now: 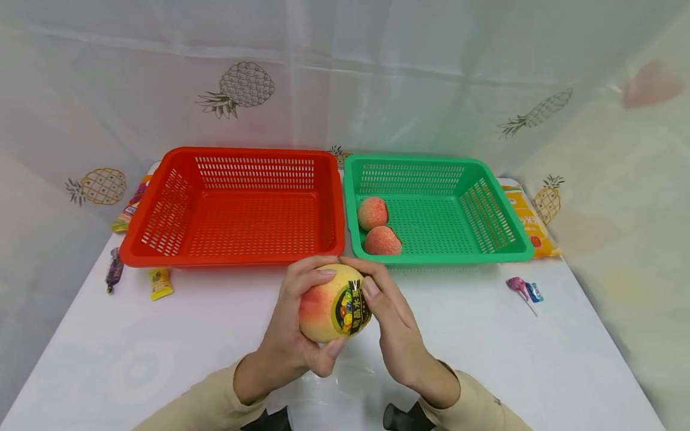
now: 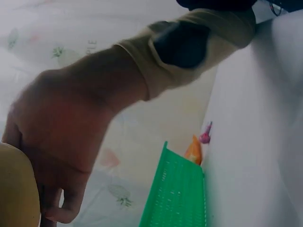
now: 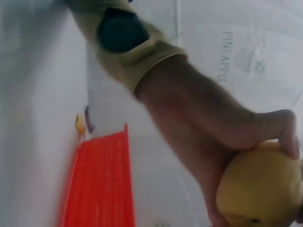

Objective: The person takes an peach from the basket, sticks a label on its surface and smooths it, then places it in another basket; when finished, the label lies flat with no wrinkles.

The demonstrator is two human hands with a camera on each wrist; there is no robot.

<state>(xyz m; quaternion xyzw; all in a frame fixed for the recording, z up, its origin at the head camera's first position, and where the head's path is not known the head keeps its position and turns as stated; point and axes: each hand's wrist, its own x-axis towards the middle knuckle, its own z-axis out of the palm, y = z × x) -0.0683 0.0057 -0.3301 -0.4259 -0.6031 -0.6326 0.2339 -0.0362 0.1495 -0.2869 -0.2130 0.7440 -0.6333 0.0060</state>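
A round yellow peach with a red blush sits between both hands, in front of the two baskets. On its right side is a black and yellow label with printed characters. My left hand grips the peach from the left, thumb underneath and fingers over the top. My right hand holds its right side, the thumb against the label's edge; its other fingertips are hidden behind the fruit. The left wrist view shows the right hand beside the peach; the right wrist view shows the left hand around it.
A red basket stands at the back left. The green basket beside it contains two pink peaches. Snack packets lie behind the baskets' outer sides. Wrapped candies lie left, a lollipop right, on the white table.
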